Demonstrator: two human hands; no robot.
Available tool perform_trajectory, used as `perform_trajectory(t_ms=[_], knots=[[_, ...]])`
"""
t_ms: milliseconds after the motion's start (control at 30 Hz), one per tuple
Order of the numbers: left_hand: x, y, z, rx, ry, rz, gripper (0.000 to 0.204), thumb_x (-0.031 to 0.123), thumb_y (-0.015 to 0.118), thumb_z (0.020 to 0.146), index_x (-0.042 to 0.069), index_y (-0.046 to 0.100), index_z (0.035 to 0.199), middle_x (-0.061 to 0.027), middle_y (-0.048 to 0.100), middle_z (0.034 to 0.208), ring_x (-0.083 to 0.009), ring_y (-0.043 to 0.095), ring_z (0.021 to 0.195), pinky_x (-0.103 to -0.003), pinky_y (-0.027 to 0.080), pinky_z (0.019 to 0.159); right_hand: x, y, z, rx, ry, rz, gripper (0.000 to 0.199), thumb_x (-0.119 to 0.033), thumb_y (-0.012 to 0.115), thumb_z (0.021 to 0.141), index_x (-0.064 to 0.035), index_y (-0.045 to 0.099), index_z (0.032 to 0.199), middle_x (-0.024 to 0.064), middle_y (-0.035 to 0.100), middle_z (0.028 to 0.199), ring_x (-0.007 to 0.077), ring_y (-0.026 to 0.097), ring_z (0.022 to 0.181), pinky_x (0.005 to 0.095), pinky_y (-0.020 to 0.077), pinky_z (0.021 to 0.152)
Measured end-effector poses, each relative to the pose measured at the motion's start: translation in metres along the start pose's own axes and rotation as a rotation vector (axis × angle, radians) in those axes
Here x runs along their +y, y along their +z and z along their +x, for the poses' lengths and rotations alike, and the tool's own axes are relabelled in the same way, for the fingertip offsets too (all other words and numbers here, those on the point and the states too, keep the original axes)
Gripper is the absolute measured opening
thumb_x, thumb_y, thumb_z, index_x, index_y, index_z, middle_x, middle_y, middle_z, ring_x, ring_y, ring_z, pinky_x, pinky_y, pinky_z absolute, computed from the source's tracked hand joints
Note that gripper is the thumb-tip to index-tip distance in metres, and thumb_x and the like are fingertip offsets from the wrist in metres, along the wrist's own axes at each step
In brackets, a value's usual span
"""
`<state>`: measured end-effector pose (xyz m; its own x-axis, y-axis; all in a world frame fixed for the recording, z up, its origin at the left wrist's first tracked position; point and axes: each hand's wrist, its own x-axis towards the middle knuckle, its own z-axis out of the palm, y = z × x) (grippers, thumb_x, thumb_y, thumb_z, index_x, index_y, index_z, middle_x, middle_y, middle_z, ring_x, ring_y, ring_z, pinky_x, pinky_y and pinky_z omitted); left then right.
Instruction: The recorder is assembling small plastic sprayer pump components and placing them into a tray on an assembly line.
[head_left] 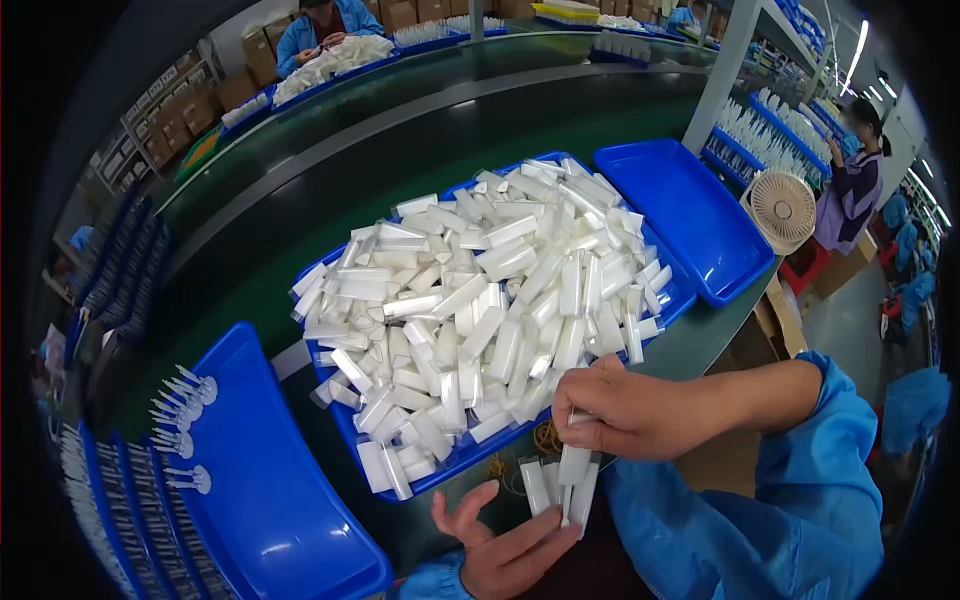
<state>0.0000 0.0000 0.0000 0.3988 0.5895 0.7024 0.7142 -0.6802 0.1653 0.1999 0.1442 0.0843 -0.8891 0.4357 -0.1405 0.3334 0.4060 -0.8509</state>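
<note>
My left hand [515, 555] is closed at the lower end of a small bundle of white rectangular pieces [536, 486] in clear plastic sleeves, some of its fingers raised apart. Just above it, my right hand [640, 412] pinches another white sleeved piece [574, 464] from the top, upright against the bundle. What the pieces are, I cannot make out. Beyond both hands, a blue tray [682, 288] carries a large heap of the same white sleeved pieces [480, 330]. Tan rubber bands [497, 468] lie between that tray and my left hand.
At left, a blue tray [275, 480] holds several white stalked parts [180, 410] beside stacked racks. A blue tray [690, 215] and a beige fan [783, 208] stand at the right, near a metal post [722, 80]. Across the dark green belt [330, 150], a person works at another heap.
</note>
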Motion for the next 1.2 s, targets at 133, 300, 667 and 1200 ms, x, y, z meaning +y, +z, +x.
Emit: perform_trajectory(t_ms=[133,300,667,1200], knots=[[0.009,0.008,-0.014,0.010,-0.045,0.000,0.042,0.037,0.065,0.077,0.027,0.045,0.113,-0.0023,0.050,0.119,-0.0388,0.034,0.119,-0.058,0.011,0.101,-0.006,0.001,-0.002,-0.097,0.081,0.198,0.009,-0.019,0.047,0.091,-0.0094,0.046,0.093,0.0057,0.052,0.085,0.0225,0.050,0.084,0.0363,0.0298,0.077],[0.023,0.007,-0.002,0.147,-0.293,-0.056,0.032,0.025,0.063,0.078,0.018,0.052,0.107,-0.0080,0.053,0.108,-0.0388,0.044,0.111,-0.056,0.024,0.097,-0.008,0.029,-0.009,0.001,-0.194,-0.156,0.008,-0.018,0.048,0.090,-0.0106,0.046,0.091,0.0026,0.052,0.087,0.0206,0.050,0.087,0.0365,0.0286,0.076],[0.038,0.024,0.003,0.066,-0.647,-1.387,0.069,0.026,0.074,0.071,0.002,0.038,0.125,-0.0154,0.043,0.119,-0.0277,0.050,0.103,-0.042,0.036,0.091,-0.021,0.064,-0.026,0.019,-0.443,-0.195,0.014,-0.018,0.062,0.079,-0.0107,0.056,0.089,0.0025,0.054,0.089,0.0196,0.049,0.089,0.0382,0.0272,0.073],[0.039,0.026,-0.066,-0.198,-0.965,-1.868,0.040,0.002,0.070,0.071,0.001,0.049,0.106,-0.0106,0.056,0.096,-0.0157,0.056,0.087,-0.029,0.048,0.075,0.015,0.092,-0.011,0.161,-0.440,-0.143,0.055,-0.023,0.072,0.068,-0.0143,0.051,0.118,0.0096,0.050,0.119,0.0219,0.052,0.104,0.0320,0.0388,0.074]])
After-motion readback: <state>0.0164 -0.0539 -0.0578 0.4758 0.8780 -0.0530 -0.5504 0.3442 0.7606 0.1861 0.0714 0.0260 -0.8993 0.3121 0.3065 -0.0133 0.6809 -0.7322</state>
